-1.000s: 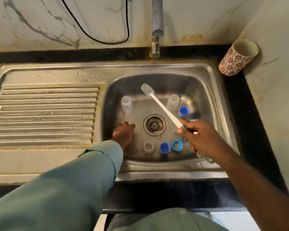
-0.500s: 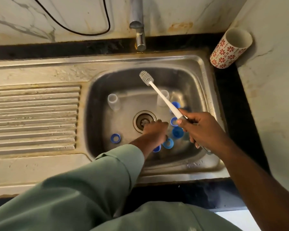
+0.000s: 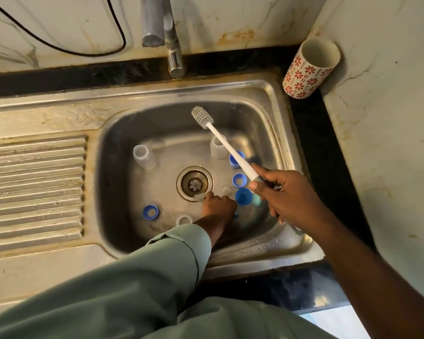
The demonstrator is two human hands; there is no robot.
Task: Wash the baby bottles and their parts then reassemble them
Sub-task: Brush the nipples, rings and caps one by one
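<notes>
Steel sink (image 3: 274,113); right hand (image 3: 289,199) grips ribbed silicone brush (image 3: 220,140); left hand (image 3: 218,206) fingers pinch clear soft teat (image 3: 201,197).

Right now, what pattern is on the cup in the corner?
Red flowers and dots on white, seen in the head view: cup.

1. We find no readable words, brand names or numbers anywhere in the head view.
2. The cup (image 3: 310,69) in the corner carries only a printed pattern of red flowers and dots, with no lettering on it.
3. The front rim of the sink (image 3: 267,250) shows faint stamped marks, but they are too blurred for us to read.
</notes>
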